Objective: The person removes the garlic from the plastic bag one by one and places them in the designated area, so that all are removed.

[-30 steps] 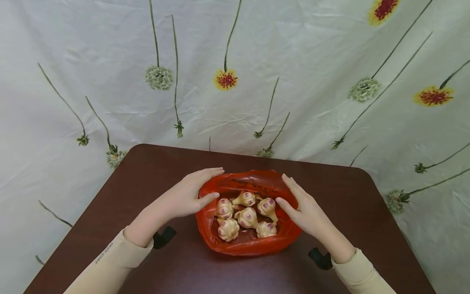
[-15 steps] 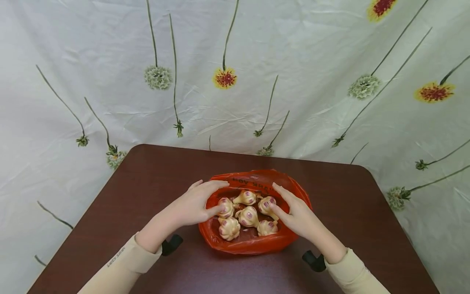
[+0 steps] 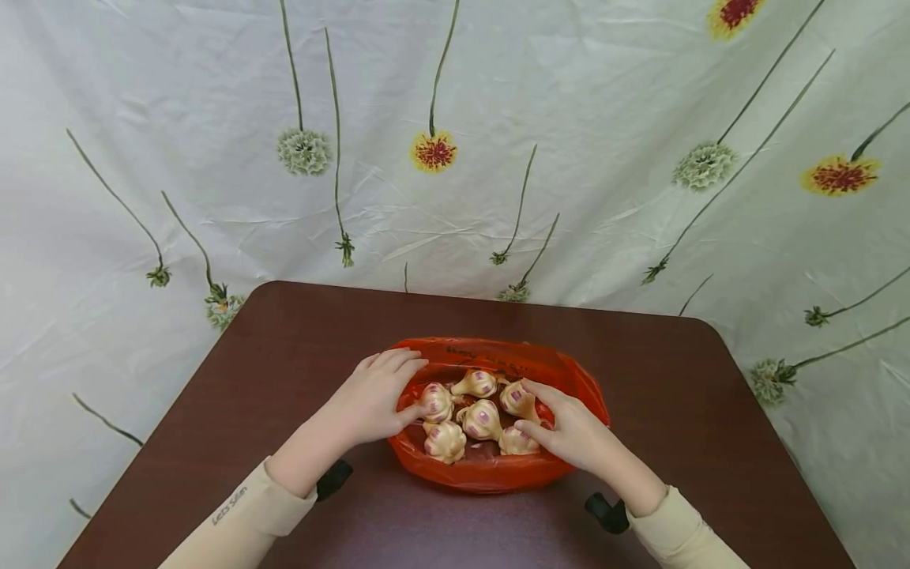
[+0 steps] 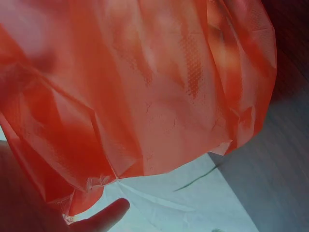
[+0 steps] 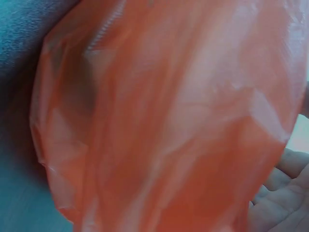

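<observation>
A red plastic bag (image 3: 490,476) sits wide-mouthed on the table, dark printing on its far inner wall. Several pale garlic bulbs (image 3: 480,420) with purple patches lie inside it. My left hand (image 3: 373,395) reaches over the left rim with fingers extended, its thumb tip right at the leftmost garlic bulb (image 3: 437,401). Over the right rim lies my right hand (image 3: 572,427), fingers loosely extended. Its fingertips overlap the right-hand garlic bulb (image 3: 517,400). Both wrist views are mostly filled by the bag's outer side, with a fingertip (image 4: 113,212) in the left one and part of the palm (image 5: 280,208) in the right.
The dark brown table (image 3: 341,316) has rounded far corners. Behind it hangs a pale cloth (image 3: 604,103) printed with flowers. A black wrist mount (image 3: 332,480) shows below the left wrist and another black mount (image 3: 607,514) below the right.
Both hands have moved inward and slightly down over the bag's mouth. The far rim sits lower, and the right side of the bag spreads farther out to the right.
</observation>
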Demonstrator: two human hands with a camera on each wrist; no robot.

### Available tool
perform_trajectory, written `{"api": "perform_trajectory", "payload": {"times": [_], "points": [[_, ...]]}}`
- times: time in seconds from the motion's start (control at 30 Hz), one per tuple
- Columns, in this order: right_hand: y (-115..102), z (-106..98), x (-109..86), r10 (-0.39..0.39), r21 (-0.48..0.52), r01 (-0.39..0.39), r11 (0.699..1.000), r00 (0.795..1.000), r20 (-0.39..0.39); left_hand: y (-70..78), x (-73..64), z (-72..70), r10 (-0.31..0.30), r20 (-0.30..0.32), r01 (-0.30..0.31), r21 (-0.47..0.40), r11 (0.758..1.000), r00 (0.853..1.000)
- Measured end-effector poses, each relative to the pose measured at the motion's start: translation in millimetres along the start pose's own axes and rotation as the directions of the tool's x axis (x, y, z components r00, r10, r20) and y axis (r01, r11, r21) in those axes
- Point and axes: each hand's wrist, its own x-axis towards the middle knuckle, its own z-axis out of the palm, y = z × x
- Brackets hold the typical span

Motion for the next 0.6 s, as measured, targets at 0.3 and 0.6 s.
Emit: {"api": "perform_trajectory", "payload": {"times": [0.3, 0.6], "points": [[3.2, 8.1, -3.7, 0.036, -0.026, -0.036, 0.999, 0.999, 0.019, -0.4, -2.6, 5.7, 0.011, -0.026, -0.008, 0.082, 0.997, 1.0], [6.4, 10.8, -3.5, -0.015, -0.044, 0.019, 0.999, 0.996, 0.086, -2.5, -4.5, 8.2, 0.001, -0.012, 0.0, 0.066, 0.998, 1.0]]}}
